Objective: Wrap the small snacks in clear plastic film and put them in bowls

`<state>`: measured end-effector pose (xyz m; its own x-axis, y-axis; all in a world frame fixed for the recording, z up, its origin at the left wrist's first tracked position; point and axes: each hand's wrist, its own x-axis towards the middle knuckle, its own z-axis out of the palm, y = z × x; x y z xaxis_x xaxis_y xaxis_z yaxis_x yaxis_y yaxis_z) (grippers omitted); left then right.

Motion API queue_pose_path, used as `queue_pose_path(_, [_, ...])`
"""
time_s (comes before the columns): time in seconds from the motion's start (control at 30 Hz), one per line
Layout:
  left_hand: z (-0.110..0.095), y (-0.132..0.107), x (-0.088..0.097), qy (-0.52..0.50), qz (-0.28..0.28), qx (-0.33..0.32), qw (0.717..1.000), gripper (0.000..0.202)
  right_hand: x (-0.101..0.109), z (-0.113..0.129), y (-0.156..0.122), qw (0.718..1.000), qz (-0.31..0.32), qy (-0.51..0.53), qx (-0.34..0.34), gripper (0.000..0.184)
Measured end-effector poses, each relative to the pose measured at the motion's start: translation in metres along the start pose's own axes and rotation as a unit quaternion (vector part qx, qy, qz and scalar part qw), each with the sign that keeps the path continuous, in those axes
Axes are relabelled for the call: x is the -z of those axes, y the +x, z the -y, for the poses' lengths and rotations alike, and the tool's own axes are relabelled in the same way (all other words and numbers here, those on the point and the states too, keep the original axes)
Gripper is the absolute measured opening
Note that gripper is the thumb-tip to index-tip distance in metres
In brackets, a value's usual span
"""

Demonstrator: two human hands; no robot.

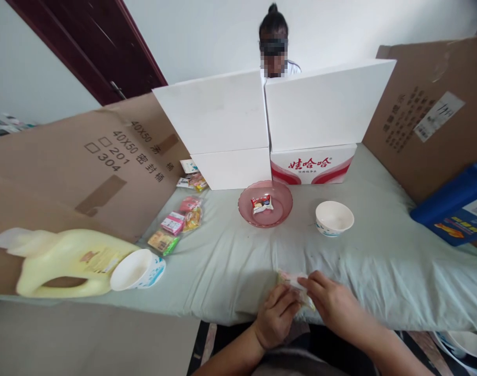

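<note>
Steadily: pinch the small snack packet [291, 279] between left hand [275, 316] and right hand [332, 305], both closed on it at the sheet's [222, 261] near edge; probably best gripped close to the seam, well short of the pink bowl [243, 206] ahead.

Colours in front of you: pale mint-green cloth [379, 266], a see-through pink bowl [246, 209] with a red-and-white sachet [262, 203] in it, and a white bowl [333, 227] with a bluish pattern round its base. The jug [66, 261] is pale yellow, the cup [138, 269] white with blue print. The box [312, 164] is white with red lettering and red swooshes. The cardboard [66, 167] is brown, printed black. The packet [295, 282] you're holding is pale with pink and yellow.
</note>
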<state>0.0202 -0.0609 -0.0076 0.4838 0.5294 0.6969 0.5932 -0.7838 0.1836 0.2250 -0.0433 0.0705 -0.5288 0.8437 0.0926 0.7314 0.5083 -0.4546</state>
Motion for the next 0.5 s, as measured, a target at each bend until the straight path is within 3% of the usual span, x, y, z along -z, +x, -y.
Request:
queue_pose_path(0.1, [-0.002,-0.002,0.0,0.004,0.021,0.029,0.999,0.022,-0.002,0.004,0.0,0.999,0.04,-0.018,-0.01,0.037])
queue_pose_path(0.2, [-0.002,-0.004,0.002,-0.009,0.029,0.048,0.998,0.022,0.004,-0.021,-0.016,0.998,0.044,0.002,-0.05,0.037])
queue_pose_path(0.27, [-0.002,-0.008,0.0,-0.024,-0.012,0.094,0.995,0.027,0.009,-0.047,-0.033,0.996,0.03,0.004,-0.082,0.036])
queue_pose_path(0.33, [0.0,-0.009,-0.004,-0.052,-0.061,0.187,0.979,0.043,0.013,-0.075,-0.049,0.992,0.011,-0.017,-0.122,0.037])
queue_pose_path(0.4, [0.004,-0.009,-0.007,-0.119,-0.084,0.317,0.937,0.052,0.013,-0.098,-0.062,0.987,-0.014,-0.046,-0.151,0.038])
queue_pose_path(0.5, [0.018,-0.005,-0.005,-0.251,-0.117,0.484,0.83,0.045,0.006,-0.116,-0.069,0.981,-0.09,-0.095,-0.145,0.035])
